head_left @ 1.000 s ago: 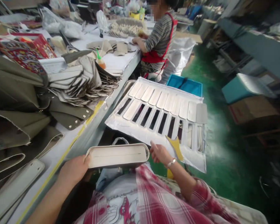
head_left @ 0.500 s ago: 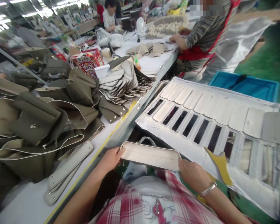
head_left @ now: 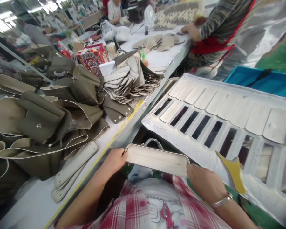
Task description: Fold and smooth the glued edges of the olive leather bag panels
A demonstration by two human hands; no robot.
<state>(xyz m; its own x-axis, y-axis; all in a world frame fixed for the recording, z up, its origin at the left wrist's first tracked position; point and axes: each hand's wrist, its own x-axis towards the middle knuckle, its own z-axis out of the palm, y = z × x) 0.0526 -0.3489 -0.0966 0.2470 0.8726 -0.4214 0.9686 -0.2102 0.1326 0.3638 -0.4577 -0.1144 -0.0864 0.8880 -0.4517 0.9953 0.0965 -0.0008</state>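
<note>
A long cream panel with rounded corners and a dark edge [head_left: 157, 160] is held level in front of my body, a thin line running along its face. My left hand [head_left: 114, 161] is closed on its left end, thumb at the rim. At the other end my right hand [head_left: 206, 180], with a bracelet at the wrist, grips the corner. Left of my hands, narrow panels with small holes at their ends [head_left: 76, 163] lie stacked on the white table [head_left: 30, 203]. To the right, a white slatted rack [head_left: 178, 137] bears a row of similar cream panels [head_left: 211, 100].
Olive bag pieces [head_left: 40, 119] heap on the left, beside a stack of pale panels [head_left: 118, 84]. A green-tipped bottle [head_left: 145, 59] and red printed bag [head_left: 91, 62] stand behind. A yellow piece [head_left: 233, 173] lies on the rack. Across the table is a co-worker's hand [head_left: 192, 31].
The view has shifted a little, so most surroundings sit further right in the picture. Both my hands keep their hold on the panel, which looks much the same.
</note>
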